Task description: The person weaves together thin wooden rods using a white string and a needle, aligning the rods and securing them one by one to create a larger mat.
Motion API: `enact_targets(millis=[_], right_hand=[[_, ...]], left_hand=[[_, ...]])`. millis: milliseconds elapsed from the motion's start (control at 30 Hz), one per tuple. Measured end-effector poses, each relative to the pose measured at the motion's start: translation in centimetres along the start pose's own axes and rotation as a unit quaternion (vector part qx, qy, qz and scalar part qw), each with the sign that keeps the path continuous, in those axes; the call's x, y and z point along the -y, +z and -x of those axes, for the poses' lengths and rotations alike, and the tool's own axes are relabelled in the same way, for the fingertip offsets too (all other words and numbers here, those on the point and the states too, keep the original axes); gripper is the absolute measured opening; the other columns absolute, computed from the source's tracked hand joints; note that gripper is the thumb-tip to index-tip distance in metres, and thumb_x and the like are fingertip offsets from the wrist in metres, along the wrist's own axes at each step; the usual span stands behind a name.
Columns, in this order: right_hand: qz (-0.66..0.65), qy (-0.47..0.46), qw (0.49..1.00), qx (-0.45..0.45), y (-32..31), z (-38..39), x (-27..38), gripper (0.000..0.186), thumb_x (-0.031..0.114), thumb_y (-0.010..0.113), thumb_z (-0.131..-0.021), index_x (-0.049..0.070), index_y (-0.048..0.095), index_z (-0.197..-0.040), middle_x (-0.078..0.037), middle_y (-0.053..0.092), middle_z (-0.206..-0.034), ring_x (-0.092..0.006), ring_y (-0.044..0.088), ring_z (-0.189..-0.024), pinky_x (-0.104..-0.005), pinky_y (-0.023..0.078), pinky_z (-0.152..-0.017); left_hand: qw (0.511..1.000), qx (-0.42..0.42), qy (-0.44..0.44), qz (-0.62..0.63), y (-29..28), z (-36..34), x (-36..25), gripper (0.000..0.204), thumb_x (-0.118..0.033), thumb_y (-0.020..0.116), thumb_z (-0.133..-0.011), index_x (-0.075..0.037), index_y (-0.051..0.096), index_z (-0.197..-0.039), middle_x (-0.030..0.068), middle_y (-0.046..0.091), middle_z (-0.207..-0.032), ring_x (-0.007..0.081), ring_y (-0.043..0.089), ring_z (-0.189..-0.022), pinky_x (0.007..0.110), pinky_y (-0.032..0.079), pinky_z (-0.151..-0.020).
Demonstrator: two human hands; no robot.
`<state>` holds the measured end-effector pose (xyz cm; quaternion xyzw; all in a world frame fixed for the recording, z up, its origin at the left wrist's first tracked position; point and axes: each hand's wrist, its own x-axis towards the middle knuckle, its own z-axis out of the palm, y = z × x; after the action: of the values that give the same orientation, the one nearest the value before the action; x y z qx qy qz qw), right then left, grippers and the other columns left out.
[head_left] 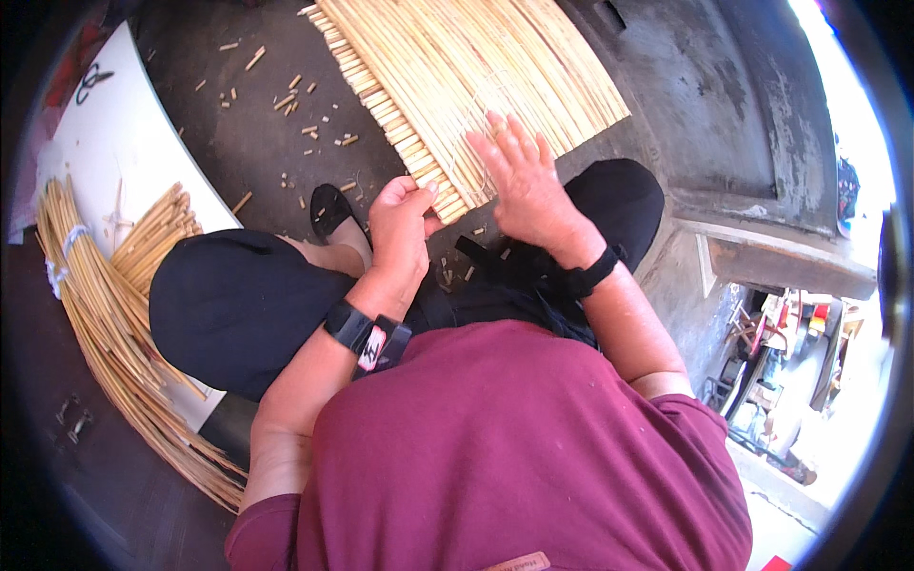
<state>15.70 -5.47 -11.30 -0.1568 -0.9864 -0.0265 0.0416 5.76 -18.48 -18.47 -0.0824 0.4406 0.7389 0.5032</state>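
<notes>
A mat (486, 71) of straight, pale, woody sticks spreads at twelve to one o'clock, its left side ragged with cut ends. Toward eleven o'clock, the bent left hand (398, 230) pinches its near corner between thumb and fingers. At one o'clock, the right hand (531, 195) is spread flat, fingers forward; whether it touches the mat I cannot tell. At nine, white string (55, 277) binds a bundle (107, 303) of thin stalks.

Dark grey floor (214, 143) underneath; 1 white panel (133, 114) at left; scuffed grey surface (714, 124) at upper right; bright light (845, 86) along right edge.
</notes>
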Motion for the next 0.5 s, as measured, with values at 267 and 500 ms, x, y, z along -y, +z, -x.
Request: enact_targets(millis=[267, 500], right_hand=[[-0.111, 0.057, 0.957, -0.264, -4.1, -1.0, -4.4, 0.045, 0.004, 0.065, -0.069, 0.011, 0.063, -0.114, -0.006, 0.065, -0.115, -0.0227, 0.057, -0.115, -0.046, 0.036, -0.102], [-0.414, 0.064, 0.789, -0.449, -17.9, 4.1, -3.5, 0.026, -0.001, 0.065, -0.079, -0.006, 0.064, -0.105, -0.009, 0.067, -0.102, -0.0164, 0.062, -0.094, -0.0289, 0.048, -0.083]], left_hand=[[0.968, 0.185, 0.149, -0.085, 7.5, 4.4, -7.2, 0.034, -0.02, 0.054, -0.096, 0.006, 0.052, -0.117, 0.0173, 0.063, -0.106, 0.0216, 0.065, -0.091, 0.035, 0.057, -0.077], [0.475, 0.002, 0.757, -0.448, 12.8, 7.3, -12.3, 0.062, -0.022, 0.07, -0.084, 0.002, 0.041, -0.133, 0.0226, 0.042, -0.128, 0.0371, 0.041, -0.119, 0.046, 0.032, -0.102]])
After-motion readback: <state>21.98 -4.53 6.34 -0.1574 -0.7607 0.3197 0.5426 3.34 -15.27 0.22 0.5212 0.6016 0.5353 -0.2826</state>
